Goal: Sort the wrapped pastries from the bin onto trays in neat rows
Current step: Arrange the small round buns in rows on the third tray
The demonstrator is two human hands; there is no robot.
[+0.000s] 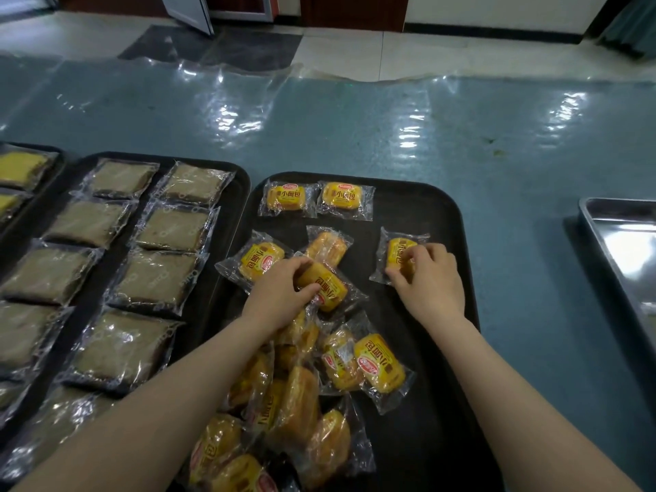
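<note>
While my left hand (280,289) pinches one yellow bun (324,285) off the loose pile (284,395) and my right hand (427,278) grips another packet (399,255), I judge I'm starting the black tray's (426,207) second row, which needs both squared beneath the two placed buns (316,200).
</note>
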